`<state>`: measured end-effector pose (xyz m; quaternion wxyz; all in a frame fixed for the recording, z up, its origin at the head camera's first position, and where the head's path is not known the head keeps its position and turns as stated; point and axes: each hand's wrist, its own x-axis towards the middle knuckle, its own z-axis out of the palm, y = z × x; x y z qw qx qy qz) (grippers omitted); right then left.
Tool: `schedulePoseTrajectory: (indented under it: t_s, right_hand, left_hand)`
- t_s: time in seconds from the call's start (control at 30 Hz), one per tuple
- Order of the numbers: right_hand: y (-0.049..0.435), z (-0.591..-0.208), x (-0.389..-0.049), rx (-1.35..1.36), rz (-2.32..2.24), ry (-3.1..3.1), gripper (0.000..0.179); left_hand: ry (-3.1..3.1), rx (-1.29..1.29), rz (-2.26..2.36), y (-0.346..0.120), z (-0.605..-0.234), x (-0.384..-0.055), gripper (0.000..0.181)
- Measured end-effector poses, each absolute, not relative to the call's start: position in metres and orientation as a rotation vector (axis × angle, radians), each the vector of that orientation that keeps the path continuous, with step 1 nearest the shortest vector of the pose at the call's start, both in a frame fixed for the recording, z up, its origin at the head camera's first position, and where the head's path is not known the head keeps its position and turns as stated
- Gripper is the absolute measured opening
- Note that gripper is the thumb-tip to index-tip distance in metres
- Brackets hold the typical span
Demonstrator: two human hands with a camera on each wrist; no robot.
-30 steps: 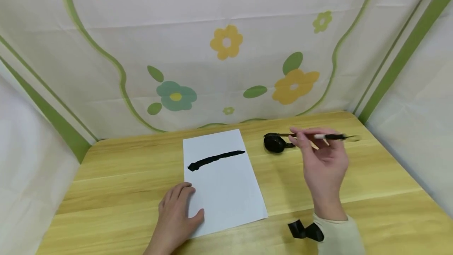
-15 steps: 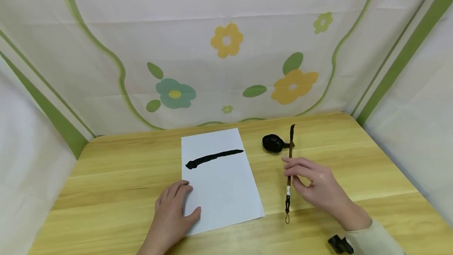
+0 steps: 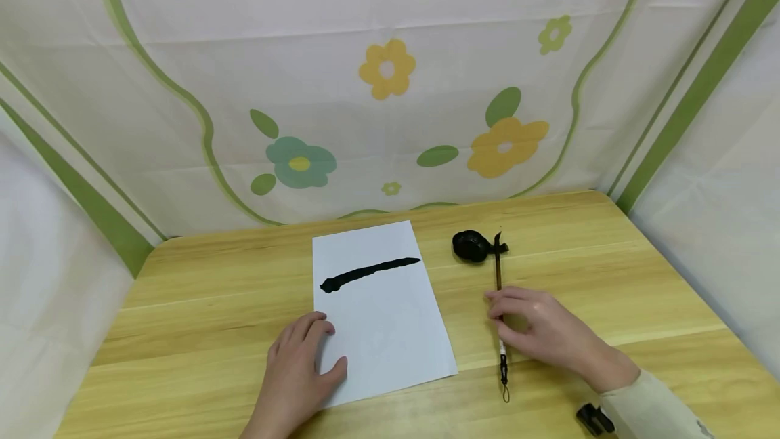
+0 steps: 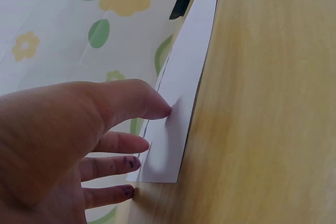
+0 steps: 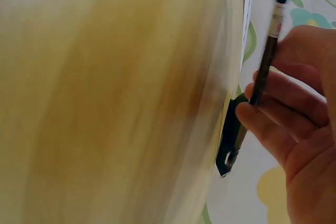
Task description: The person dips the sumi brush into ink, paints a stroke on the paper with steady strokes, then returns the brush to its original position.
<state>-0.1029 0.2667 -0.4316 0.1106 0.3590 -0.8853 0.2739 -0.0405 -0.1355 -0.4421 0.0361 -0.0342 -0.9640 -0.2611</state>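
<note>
My right hand (image 3: 542, 327) pinches a writing brush (image 3: 498, 276) between thumb and fingers. The brush lies nearly lengthwise, its dark bristles over the short handle of a black ink dish (image 3: 470, 246) and its hanging loop towards me. In the right wrist view the brush (image 5: 266, 61) runs between the thumb and the fingertips. On the lower left edge of a white sheet of paper (image 3: 390, 337) rests my left hand (image 3: 298, 361), fingers spread and loosely bent. A thick black ink stroke (image 3: 368, 270) crosses the upper part of the sheet. Dark smudges mark some left fingertips (image 4: 131, 163).
A wooden table (image 3: 201, 330) carries everything. Behind it hangs a white cloth (image 3: 341, 87) with printed flowers, and similar cloth closes both sides. A small black piece (image 3: 594, 419) sits by the right sleeve (image 3: 652, 405).
My right hand has come down and towards me. The brush has swung from pointing sideways to lengthwise, and its bristle end has lowered onto the dish's handle. My left hand stays on the paper.
</note>
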Motion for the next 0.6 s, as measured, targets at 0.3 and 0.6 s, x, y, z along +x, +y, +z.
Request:
schedulePoseTrajectory:
  t_s: [0.3, 0.6]
  right_hand:
    - [0.264, -0.433, -0.104, 1.1, 0.706, -2.674, 0.025]
    - [0.261, -0.409, -0.094, 0.865, 0.459, -2.489, 0.039]
  left_hand:
    - [-2.87, -0.141, -0.798, -0.134, -0.446, -0.041, 0.019]
    - [-2.851, -0.127, -0.755, -0.147, -0.435, -0.04, 0.037]
